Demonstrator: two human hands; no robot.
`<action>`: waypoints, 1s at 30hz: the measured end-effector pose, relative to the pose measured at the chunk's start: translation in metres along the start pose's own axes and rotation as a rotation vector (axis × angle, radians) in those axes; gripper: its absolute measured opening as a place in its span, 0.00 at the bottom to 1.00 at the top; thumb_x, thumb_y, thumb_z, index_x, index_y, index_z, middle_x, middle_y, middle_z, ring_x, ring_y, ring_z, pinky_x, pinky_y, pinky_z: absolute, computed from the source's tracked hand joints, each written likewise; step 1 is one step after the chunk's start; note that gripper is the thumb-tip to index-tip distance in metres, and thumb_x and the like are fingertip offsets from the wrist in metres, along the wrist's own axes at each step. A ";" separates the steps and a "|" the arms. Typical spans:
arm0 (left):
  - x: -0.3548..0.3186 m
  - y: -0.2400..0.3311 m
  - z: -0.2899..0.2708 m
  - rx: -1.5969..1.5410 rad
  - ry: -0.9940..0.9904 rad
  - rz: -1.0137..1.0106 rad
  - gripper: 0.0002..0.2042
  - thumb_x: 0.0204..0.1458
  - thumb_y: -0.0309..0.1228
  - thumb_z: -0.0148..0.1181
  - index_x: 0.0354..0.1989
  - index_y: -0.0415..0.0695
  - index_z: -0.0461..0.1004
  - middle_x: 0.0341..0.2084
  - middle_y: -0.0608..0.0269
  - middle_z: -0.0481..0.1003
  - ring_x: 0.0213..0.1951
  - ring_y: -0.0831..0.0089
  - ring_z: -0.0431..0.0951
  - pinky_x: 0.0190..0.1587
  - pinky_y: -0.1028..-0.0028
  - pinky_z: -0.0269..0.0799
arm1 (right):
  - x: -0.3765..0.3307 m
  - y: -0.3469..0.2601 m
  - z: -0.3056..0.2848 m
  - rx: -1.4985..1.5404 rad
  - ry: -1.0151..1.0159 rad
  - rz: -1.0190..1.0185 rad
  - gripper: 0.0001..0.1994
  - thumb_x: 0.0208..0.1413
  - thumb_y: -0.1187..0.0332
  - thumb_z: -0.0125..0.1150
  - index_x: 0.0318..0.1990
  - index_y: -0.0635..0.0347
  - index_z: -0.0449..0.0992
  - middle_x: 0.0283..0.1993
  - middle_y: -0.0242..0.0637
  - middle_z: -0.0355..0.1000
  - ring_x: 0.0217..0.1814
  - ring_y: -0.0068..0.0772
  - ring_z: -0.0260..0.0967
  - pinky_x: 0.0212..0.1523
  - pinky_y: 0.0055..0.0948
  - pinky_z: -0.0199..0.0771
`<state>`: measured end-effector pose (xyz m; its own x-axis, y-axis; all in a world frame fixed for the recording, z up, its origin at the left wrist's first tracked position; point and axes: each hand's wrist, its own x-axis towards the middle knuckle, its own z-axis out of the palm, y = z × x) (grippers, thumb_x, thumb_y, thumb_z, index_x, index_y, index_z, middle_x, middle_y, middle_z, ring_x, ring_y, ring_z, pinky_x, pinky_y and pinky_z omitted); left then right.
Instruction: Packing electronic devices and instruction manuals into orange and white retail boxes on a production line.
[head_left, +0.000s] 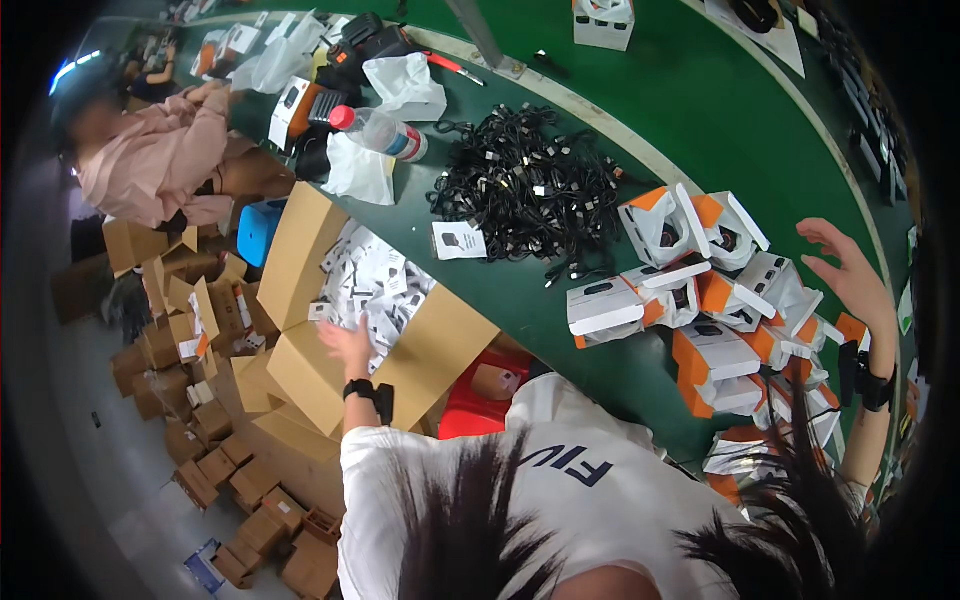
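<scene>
My left hand [347, 348] is over the near side of an open cardboard carton [305, 245], fingers spread and holding nothing. Inside the carton lies a heap of small white printed leaflets [372, 280]. At the right my right hand [850, 268] is raised beside a pile of white and orange boxes [712, 345], its fingers apart with nothing in them. Several of these boxes stand open, with white wrapping and dark round items showing. A tangled heap of black cables [530, 185] lies on the green table, and one white leaflet [458, 240] rests at its near left edge.
A clear bottle with a red cap [378, 133] lies beside white plastic bags [405, 85]. A red stool [480, 395] is under the table edge. Brown cartons [265, 520] cover the floor at left. A person in pink [160, 160] works at far left, by a blue bin [262, 232].
</scene>
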<state>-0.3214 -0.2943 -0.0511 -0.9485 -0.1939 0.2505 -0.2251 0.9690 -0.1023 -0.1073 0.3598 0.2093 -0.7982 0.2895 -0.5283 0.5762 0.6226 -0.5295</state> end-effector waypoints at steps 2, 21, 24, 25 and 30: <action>0.006 0.035 -0.007 -0.511 -0.243 0.182 0.38 0.42 0.39 0.64 0.59 0.37 0.52 0.56 0.46 0.58 0.59 0.53 0.55 0.60 0.63 0.48 | -0.003 0.003 0.003 0.008 -0.006 0.027 0.19 0.49 0.76 0.54 0.52 0.58 0.64 0.50 0.34 0.65 0.54 0.30 0.60 0.55 0.28 0.58; 0.014 0.140 0.030 -1.140 -0.710 0.120 0.11 0.40 0.28 0.67 0.29 0.35 0.73 0.18 0.70 0.72 0.20 0.84 0.66 0.21 0.81 0.62 | 0.008 -0.006 0.021 0.059 -0.112 -0.030 0.19 0.49 0.75 0.54 0.51 0.59 0.64 0.50 0.35 0.65 0.55 0.32 0.60 0.55 0.30 0.58; 0.007 0.150 0.005 -1.534 -0.622 -0.017 0.09 0.44 0.29 0.64 0.30 0.35 0.75 0.21 0.70 0.73 0.23 0.86 0.66 0.23 0.84 0.59 | 0.008 0.009 0.022 0.098 -0.133 -0.026 0.20 0.49 0.76 0.53 0.52 0.58 0.63 0.51 0.35 0.65 0.56 0.31 0.59 0.56 0.30 0.58; 0.012 0.146 -0.008 -1.269 -0.647 -0.040 0.10 0.46 0.30 0.62 0.32 0.34 0.75 0.24 0.68 0.75 0.25 0.86 0.67 0.25 0.84 0.60 | 0.007 0.011 0.022 0.108 -0.124 -0.010 0.21 0.49 0.77 0.53 0.53 0.59 0.63 0.51 0.35 0.64 0.57 0.31 0.59 0.56 0.30 0.57; 0.027 0.079 -0.022 -1.560 -0.243 -0.523 0.12 0.47 0.31 0.60 0.19 0.39 0.65 0.19 0.65 0.67 0.22 0.78 0.68 0.27 0.71 0.78 | 0.020 0.011 0.023 0.093 -0.176 -0.007 0.20 0.51 0.79 0.50 0.53 0.60 0.62 0.53 0.35 0.62 0.58 0.28 0.58 0.58 0.29 0.56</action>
<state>-0.3594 -0.2200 -0.0316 -0.8914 -0.3985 -0.2159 -0.2263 -0.0213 0.9738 -0.1129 0.3551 0.1775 -0.7640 0.1490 -0.6277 0.5909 0.5522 -0.5881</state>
